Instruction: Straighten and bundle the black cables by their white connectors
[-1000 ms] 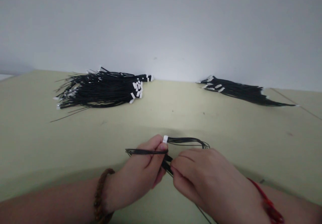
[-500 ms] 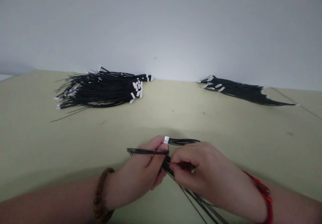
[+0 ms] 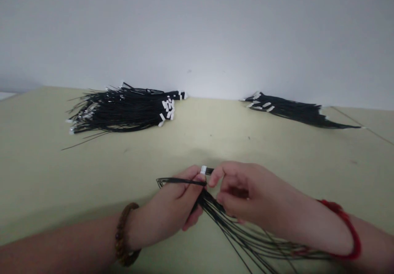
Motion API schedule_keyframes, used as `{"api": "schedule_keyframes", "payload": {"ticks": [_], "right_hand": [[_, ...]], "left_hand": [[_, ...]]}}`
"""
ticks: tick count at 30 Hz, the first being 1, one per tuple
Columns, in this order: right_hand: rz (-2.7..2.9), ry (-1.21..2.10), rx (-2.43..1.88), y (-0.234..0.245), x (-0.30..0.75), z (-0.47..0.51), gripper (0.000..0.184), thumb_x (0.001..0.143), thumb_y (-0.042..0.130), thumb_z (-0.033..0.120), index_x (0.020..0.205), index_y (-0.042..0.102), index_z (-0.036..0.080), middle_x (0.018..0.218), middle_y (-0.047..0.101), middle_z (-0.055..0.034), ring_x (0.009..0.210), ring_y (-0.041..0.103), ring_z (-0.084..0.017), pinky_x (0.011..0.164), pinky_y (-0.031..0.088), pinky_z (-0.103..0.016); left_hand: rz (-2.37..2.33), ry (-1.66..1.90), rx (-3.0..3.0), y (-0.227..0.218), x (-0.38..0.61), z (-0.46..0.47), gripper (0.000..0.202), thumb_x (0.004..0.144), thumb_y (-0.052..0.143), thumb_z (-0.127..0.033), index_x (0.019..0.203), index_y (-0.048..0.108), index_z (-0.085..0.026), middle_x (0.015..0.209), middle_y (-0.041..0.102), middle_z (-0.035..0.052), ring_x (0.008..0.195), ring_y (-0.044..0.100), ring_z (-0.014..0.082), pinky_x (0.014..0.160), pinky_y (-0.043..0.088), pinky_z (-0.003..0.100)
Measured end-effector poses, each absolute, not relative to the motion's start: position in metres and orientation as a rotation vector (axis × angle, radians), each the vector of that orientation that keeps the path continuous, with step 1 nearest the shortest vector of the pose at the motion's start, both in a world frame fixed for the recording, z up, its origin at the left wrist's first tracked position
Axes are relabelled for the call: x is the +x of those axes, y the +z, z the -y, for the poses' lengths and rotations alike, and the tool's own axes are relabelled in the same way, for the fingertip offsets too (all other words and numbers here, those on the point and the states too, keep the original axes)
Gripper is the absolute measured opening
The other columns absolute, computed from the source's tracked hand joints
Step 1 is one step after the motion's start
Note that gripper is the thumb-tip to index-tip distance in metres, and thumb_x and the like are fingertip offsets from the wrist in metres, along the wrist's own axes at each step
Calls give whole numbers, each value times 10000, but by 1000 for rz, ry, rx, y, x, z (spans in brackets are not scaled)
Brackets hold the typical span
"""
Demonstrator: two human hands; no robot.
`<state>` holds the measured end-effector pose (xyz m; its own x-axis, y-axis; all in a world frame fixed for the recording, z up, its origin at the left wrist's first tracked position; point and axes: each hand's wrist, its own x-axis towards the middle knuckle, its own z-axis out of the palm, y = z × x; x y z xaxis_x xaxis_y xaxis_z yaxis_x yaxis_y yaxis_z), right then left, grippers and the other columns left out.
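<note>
My left hand (image 3: 175, 208) is closed round a folded bundle of thin black wires (image 3: 243, 237), with a small white connector (image 3: 203, 169) sticking up at its fingertips. My right hand (image 3: 243, 192) pinches the wires just beside that connector, thumb and forefinger pressed together. The loose wire ends trail down and to the right under my right forearm. A loop of wire pokes out to the left of my left hand. A brown bead bracelet (image 3: 123, 235) is on my left wrist, a red cord (image 3: 347, 229) on my right.
A large pile of black wires with white connectors (image 3: 123, 109) lies at the back left of the pale green table (image 3: 46, 175). A smaller pile of the same wires (image 3: 295, 111) lies at the back right, near the white wall.
My right hand has moved up from the bundle's middle to the wires beside the white connector. The wire loop at the right is gone, and the wires now fan out lower right.
</note>
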<state>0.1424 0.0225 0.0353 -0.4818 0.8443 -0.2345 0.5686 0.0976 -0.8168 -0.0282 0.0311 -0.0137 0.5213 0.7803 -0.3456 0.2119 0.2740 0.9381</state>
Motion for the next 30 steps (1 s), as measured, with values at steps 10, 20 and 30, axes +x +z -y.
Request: {"api": "schedule_keyframes", "payload": {"ticks": [10,20,30], "right_hand": [[1790,1458,-712,51,200,-57,186,825,555,292,689,548,166,691,501,5,676,481,-96,627,411,-248],[1719,526,-1145,74,168,-24,401,929,276,312,706,566,147,647,498,21,462,322,-26,412,245,-209],[2301,-179,-1001,28,149,-4,137,849,493,140,715,521,147,585,462,24,541,394,-85,542,290,-255]], "left_hand": [[-1045,463,1248,-11,-29,-31,345,812,334,-542,767,401,-207,361,365,-106,304,296,17,300,212,81],[-1059,487,1303,-14,-32,-31,364,819,345,-541,729,414,-196,380,385,-97,324,299,-1,327,222,69],[-880,600,1150,-16,-33,-27,314,836,363,-496,742,390,-197,384,406,-98,318,331,8,338,261,88]]}}
